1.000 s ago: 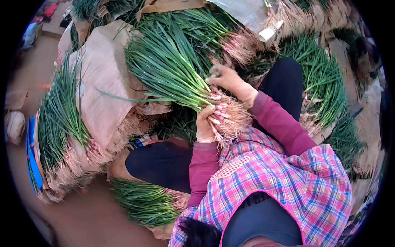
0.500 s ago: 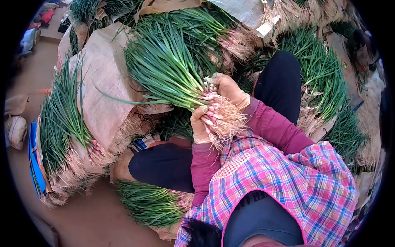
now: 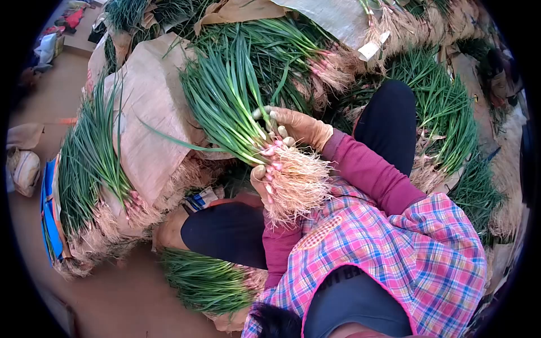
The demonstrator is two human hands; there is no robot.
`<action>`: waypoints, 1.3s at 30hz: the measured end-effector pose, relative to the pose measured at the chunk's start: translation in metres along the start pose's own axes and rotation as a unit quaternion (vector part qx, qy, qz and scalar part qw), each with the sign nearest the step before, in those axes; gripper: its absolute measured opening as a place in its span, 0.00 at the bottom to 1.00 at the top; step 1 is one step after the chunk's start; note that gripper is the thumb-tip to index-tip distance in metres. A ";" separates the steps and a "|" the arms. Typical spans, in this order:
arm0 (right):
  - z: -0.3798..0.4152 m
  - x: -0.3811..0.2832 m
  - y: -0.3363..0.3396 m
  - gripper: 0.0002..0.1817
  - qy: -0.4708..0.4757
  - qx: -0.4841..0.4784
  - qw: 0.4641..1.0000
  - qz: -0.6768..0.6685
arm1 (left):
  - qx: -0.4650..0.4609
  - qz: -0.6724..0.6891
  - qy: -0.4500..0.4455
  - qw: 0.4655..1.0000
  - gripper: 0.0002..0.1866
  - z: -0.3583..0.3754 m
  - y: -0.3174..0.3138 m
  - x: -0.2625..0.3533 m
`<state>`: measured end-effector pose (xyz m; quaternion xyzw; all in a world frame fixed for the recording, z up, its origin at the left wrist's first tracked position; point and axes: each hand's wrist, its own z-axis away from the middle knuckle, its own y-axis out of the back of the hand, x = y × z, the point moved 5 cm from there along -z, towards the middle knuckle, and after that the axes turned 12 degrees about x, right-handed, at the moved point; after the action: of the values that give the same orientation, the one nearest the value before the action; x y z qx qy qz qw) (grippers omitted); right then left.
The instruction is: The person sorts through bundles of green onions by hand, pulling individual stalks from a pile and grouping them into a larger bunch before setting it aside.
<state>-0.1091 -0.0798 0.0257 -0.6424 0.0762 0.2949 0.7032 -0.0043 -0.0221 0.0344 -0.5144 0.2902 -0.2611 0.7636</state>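
Observation:
A bunch of spring onions [image 3: 231, 112] is held above my lap, with green leaves pointing up-left and pinkish bulbs and pale stringy roots toward me. My left hand [image 3: 260, 183], in a pale glove, is wrapped round the bunch at its bulbs; the thumb shows while the other fingers are hidden beneath. On the far side, my gloved right hand [image 3: 300, 125] has its fingers curled against the stalks just above the bulbs, with thumb and forefinger closed on a few stems. One long leaf sticks out to the left.
Spring onions [image 3: 93, 163] lie on a cloth-covered heap [image 3: 152, 84] at left. More bunches lie ahead [image 3: 321, 62], to the right [image 3: 439, 107] and by my left knee [image 3: 205, 281]. My bent knees [image 3: 389, 121] flank the work. Brown floor [image 3: 129, 293] shows at lower left.
My right hand has shifted up-left along the stalks, its thumb and forefinger now closing on stems farther up. The bunch has turned slightly, its roots lower and more spread.

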 end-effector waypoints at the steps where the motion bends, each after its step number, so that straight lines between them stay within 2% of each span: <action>1: 0.000 0.000 -0.002 0.17 0.004 0.011 0.998 0.057 | 0.013 -0.007 -0.058 0.998 0.30 0.000 -0.014 -0.003; 3: -0.005 -0.006 0.007 0.12 0.067 0.025 0.987 0.147 | 0.020 -0.046 -0.070 0.996 0.32 -0.002 -0.020 -0.008; 5: 0.001 -0.021 0.029 0.09 0.114 0.151 0.922 0.339 | 0.109 -0.172 -0.151 0.967 0.35 0.001 0.013 0.014; 6: 0.015 -0.044 0.022 0.13 0.331 0.228 0.694 0.598 | 0.047 -0.212 -0.116 0.969 0.36 -0.003 0.038 0.028; 7: 0.021 -0.050 0.031 0.12 0.312 0.297 0.678 0.595 | 0.048 -0.211 -0.116 0.969 0.36 0.002 0.037 0.026; 9: 0.018 -0.029 0.074 0.11 0.161 0.301 0.824 0.451 | -0.140 -0.167 -0.101 0.971 0.36 0.014 -0.002 0.010; 10: 0.028 -0.017 0.060 0.13 -0.014 0.163 0.808 0.566 | -0.093 -0.228 -0.172 0.954 0.44 0.008 -0.034 -0.005; 11: 0.037 -0.001 0.052 0.14 0.017 -0.015 0.796 0.604 | -0.290 -0.129 -0.137 0.938 0.32 -0.008 0.038 0.038; 13: 0.042 -0.050 0.041 0.15 0.097 0.101 0.758 0.637 | -0.034 -0.164 -0.231 0.958 0.43 0.020 -0.072 -0.026; 14: 0.031 -0.088 0.067 0.16 0.163 0.247 0.669 0.682 | -0.031 -0.158 -0.237 0.958 0.43 0.013 -0.041 -0.008; 15: 0.021 -0.127 0.091 0.16 0.227 0.386 0.557 0.700 | -0.132 -0.115 -0.094 0.980 0.39 0.000 0.006 0.015; 16: 0.017 -0.157 0.095 0.16 0.243 0.429 0.473 0.730 | -0.235 -0.072 0.054 0.968 0.35 -0.002 0.025 0.023; 17: 0.013 -0.186 0.095 0.17 0.261 0.467 0.383 0.753 | -0.095 0.049 0.055 0.993 0.39 -0.006 0.030 0.017; 18: -0.005 -0.196 0.110 0.16 0.174 0.439 0.340 0.813 | -0.026 -0.111 -0.056 0.992 0.39 -0.013 0.027 0.012; 19: -0.017 -0.196 0.131 0.16 0.081 0.407 0.293 0.862 | 0.046 -0.265 -0.163 0.949 0.40 -0.016 0.025 0.014; 20: -0.024 -0.192 0.142 0.13 0.130 0.388 0.247 0.878 | 0.051 -0.258 -0.128 0.956 0.40 -0.016 0.040 0.018; 21: -0.021 -0.191 0.126 0.13 0.134 0.387 0.246 0.878 | 0.037 -0.265 -0.208 0.941 0.41 -0.015 -0.001 -0.002; 23: -0.005 -0.166 0.097 0.10 0.158 0.396 0.510 0.748 | 0.076 -0.241 -0.246 0.936 0.40 -0.018 -0.008 -0.009; 25: 0.019 -0.110 0.073 0.08 0.149 0.344 0.700 0.608 | 0.062 -0.251 -0.222 0.940 0.39 -0.024 -0.011 -0.013; 26: 0.031 -0.078 0.063 0.08 0.128 0.312 0.725 0.600 | 0.033 -0.292 -0.158 0.943 0.35 -0.030 0.023 0.002; 27: 0.036 -0.054 0.059 0.08 0.109 0.282 0.750 0.589 | 0.076 -0.312 -0.084 0.943 0.29 -0.030 0.050 0.016; 29: 0.027 -0.014 0.093 0.09 0.075 0.292 0.879 0.369 | 0.137 -0.349 -0.091 0.922 0.26 -0.030 0.045 0.006; 30: 0.031 -0.024 0.066 0.15 0.047 0.262 0.926 0.269 | 0.139 -0.299 -0.063 0.942 0.23 -0.031 0.047 0.005; 31: 0.022 -0.018 0.067 0.12 -0.015 0.224 0.963 0.146 | 0.143 -0.304 -0.052 0.940 0.23 -0.029 0.049 0.003; 33: 0.003 -0.013 0.075 0.10 -0.013 0.227 0.965 0.132 | 0.122 -0.306 -0.098 0.939 0.21 -0.027 0.037 0.003; 34: 0.005 -0.016 0.076 0.10 0.008 0.251 0.957 0.144 | 0.139 -0.325 -0.091 0.931 0.20 -0.025 0.039 0.004; 37: 0.014 -0.017 0.062 0.12 0.060 0.330 0.931 0.145 | 0.131 -0.304 -0.087 0.940 0.27 -0.025 0.049 0.011; 38: 0.015 -0.013 0.063 0.11 0.071 0.322 0.935 0.132 | 0.129 -0.300 -0.093 0.941 0.27 -0.026 0.055 0.015; 39: 0.018 -0.007 0.067 0.11 0.070 0.341 0.934 0.085 | 0.050 -0.259 -0.061 0.963 0.27 -0.030 0.054 0.013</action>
<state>-0.1545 -0.0652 -0.0257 -0.3743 0.2759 0.2639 0.8451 -0.0114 -0.0321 -0.0275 -0.5478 0.0869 -0.4323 0.7110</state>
